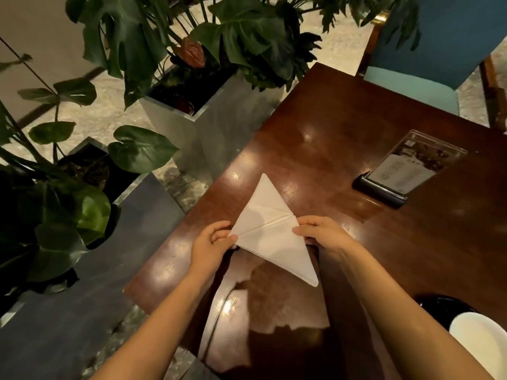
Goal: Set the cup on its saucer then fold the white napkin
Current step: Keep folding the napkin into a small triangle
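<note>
Left hand [212,241] and right hand [319,233] pinch white napkin [270,229] corners — uneven pull risks skewed crease

Table centre: the wooden table [343,127] is bare and open behind the white napkin [270,229], up to its far corner.
Left side: the table edge is just beside the left hand [212,242]; beyond it stand the metal planters [197,116] with big leaves [247,37] that hang over the far left edge.
Right side: a menu stand [406,171] blocks the way on the right, apart from the right hand [322,233].
Near right: a white cup [482,344] on a dark saucer [439,305] takes the near right corner.
Far end: a blue chair [439,50] closes the far end.
</note>
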Motion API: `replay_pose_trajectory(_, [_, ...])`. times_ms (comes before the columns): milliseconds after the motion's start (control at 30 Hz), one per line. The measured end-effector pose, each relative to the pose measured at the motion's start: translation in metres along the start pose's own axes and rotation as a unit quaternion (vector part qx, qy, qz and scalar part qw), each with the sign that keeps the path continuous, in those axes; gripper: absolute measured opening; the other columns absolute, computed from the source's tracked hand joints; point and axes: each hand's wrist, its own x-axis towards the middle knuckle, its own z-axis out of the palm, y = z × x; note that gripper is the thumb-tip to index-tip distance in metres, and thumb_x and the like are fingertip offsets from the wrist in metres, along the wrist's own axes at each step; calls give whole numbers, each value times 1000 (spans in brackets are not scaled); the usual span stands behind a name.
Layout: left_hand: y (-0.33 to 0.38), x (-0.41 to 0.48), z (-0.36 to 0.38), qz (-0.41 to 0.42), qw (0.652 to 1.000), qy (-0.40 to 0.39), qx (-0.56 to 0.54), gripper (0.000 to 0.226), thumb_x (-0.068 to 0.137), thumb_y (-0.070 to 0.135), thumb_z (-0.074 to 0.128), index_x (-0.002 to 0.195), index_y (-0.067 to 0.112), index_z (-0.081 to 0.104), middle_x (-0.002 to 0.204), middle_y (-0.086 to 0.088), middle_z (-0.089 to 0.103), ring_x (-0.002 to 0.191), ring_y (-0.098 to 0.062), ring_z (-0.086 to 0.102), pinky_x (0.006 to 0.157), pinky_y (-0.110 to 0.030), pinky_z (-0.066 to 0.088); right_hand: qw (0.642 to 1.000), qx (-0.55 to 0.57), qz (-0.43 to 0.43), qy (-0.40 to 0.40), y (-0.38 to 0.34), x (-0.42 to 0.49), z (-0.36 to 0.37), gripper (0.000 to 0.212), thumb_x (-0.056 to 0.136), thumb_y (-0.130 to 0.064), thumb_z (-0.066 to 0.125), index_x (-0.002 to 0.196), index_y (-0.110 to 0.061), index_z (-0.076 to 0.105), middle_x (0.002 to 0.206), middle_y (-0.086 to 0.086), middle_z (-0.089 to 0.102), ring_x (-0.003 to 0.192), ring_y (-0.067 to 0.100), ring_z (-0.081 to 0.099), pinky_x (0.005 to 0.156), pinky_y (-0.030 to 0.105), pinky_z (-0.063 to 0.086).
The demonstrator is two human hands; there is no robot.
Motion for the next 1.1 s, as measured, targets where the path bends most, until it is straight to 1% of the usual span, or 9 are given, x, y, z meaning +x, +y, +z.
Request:
replay_pose_trajectory(133, [14,-2,-3,69,997,-24,31,34,79,-1,68,107,18,64,78,-3,68,68,-11,67,66,-18,54,998,56,-15,-34,-5,3,0,26,83,-3,62,99,-20,73,95,-1,75,91,16,69,73,26,50])
replay_pose_trajectory(333, [48,-8,-5,191,971,-32,143,45,77,6,72,103,42,66,90,4,66,77,0,60,73,-14,51,991,10,-136,5,-31,-7,-5,23,83,-8,64,87,-27,76,87,-2,72,81,9,67,72,17,55])
replay_pose_trajectory(500, [77,-15,3,267,935,-13,234,37,77,8,73,111,20,68,88,13,61,73,7,54,69,-4,41,979,-36,-199,13,-58,-18,-16,15,83,-17,66,89,-29,73,93,-11,71,87,6,67,73,23,55])
replay_pose_trajectory(667, [106,-28,9,270,931,-11,246,32,78,8,72,108,16,70,94,-3,67,76,-13,58,69,-9,44,960,-19,-278,23,-76,-29,-20,18,83,-13,66,85,-30,73,102,-27,60,101,-2,57,91,27,43])
replay_pose_trajectory(733, [116,-33,9,231,945,-43,228,30,77,7,72,106,17,71,87,-1,71,72,-11,60,66,-7,44,954,-23,-299,9,-82,-37,-26,14,81,-17,67,85,-29,73,118,-28,58,114,-3,53,98,29,42])
replay_pose_trajectory(800, [119,-38,9,142,972,-122,145,30,77,1,70,105,14,71,79,4,74,67,-6,64,67,-8,49,957,-12,-290,-27,-87,-46,-32,8,78,-23,68,84,-27,72,125,-11,62,118,10,56,98,35,44])
replay_pose_trajectory(867, [114,-40,10,23,980,-193,41,30,76,-5,67,104,6,70,80,0,75,67,-9,67,67,-15,54,965,-14,-255,-56,-88,-53,-36,3,80,-24,67,83,-24,69,110,0,69,102,20,64,85,33,51])
replay_pose_trajectory(933, [102,-39,10,-99,968,-229,-33,30,71,-5,67,100,2,71,85,-7,75,72,-14,70,65,-18,56,971,-43,-226,-58,-85,-54,-37,4,85,-19,64,84,-22,67,89,-3,70,82,14,66,69,22,52])
replay_pose_trajectory(1100, [57,-25,6,-274,939,-189,-89,18,73,-6,65,88,0,72,81,-13,74,70,-17,72,59,-20,57,961,-235,-143,12,-54,-25,-17,17,88,-26,54,73,-25,59,70,-10,57,63,5,53,53,17,39])
